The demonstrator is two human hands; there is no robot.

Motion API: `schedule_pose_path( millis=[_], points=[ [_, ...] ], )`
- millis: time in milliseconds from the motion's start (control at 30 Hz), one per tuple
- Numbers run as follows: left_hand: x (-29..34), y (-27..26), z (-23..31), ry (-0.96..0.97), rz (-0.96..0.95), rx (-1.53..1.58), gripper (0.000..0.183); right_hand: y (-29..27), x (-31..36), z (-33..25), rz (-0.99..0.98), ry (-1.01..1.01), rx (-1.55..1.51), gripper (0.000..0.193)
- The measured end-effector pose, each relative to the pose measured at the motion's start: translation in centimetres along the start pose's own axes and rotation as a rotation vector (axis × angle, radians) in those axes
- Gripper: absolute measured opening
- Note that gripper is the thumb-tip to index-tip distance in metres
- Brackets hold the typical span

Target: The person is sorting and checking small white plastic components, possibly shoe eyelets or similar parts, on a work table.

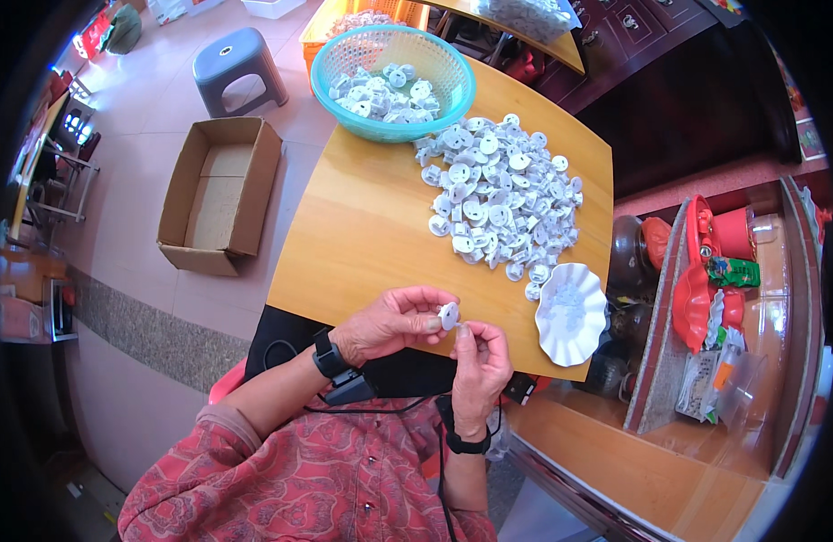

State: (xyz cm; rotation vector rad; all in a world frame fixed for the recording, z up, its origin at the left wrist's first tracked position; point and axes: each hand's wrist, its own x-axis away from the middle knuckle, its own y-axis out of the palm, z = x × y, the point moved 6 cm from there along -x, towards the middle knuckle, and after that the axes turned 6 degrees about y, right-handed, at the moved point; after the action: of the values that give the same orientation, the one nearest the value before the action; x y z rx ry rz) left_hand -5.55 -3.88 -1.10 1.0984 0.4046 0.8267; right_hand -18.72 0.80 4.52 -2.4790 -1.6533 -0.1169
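Note:
My left hand (380, 325) pinches a small white round plastic piece (448, 315) between thumb and fingers, its disc face turned up and aside. Close against it, my right hand (482, 363) has thumb and forefinger pressed together at the piece's edge; whatever they grip is too small to name. Both hands are over the near edge of a yellow wooden table (353, 235). Beyond them spreads a heap of similar white plastic pieces (502, 194), some with slots in their round faces. To the right, a white wavy-rimmed dish (575, 350) holds small translucent bits (570, 303).
A turquoise mesh basket (344, 117) with more white pieces stands at the table's far left. An open cardboard box (186, 212) and a grey stool (240, 63) are on the floor to the left. Cluttered shelving (656, 361) lies to the right. A black cable (407, 408) crosses my lap.

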Motion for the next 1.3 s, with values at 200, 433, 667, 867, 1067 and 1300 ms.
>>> schedule_pose_path(
  millis=[200, 433, 667, 867, 1067, 1300],
  points=[
    [-0.3, -0.1, -0.4, -0.006, -0.007, 0.057, 0.036, -0.4, 0.1, -0.6, 0.04, -0.221, 0.286, 0.009],
    [-0.2, -0.3, -1.0, -0.017, 0.008, 0.014, 0.036, -0.4, 0.2, 0.3, 0.02, 0.003, 0.022, 0.008],
    [-0.2, -0.3, -1.3, 0.003, -0.022, 0.008, 0.036, 0.1, 0.3, -0.1, 0.015, -0.023, 0.068, 0.009],
    [-0.1, -0.1, -1.0, 0.0, 0.007, 0.011, 0.034, 0.6, 0.7, -0.6, -0.002, 0.017, 0.04, 0.009],
    [-0.1, -0.4, -1.2, 0.007, -0.015, -0.008, 0.037, 0.7, 0.6, -0.6, 0.027, -0.039, 0.033, 0.013],
    [0.1, 0.0, -0.7, 0.006, 0.031, -0.183, 0.035, 0.6, 0.7, -0.2, -0.003, -0.007, 0.097, 0.009]
  ],
)
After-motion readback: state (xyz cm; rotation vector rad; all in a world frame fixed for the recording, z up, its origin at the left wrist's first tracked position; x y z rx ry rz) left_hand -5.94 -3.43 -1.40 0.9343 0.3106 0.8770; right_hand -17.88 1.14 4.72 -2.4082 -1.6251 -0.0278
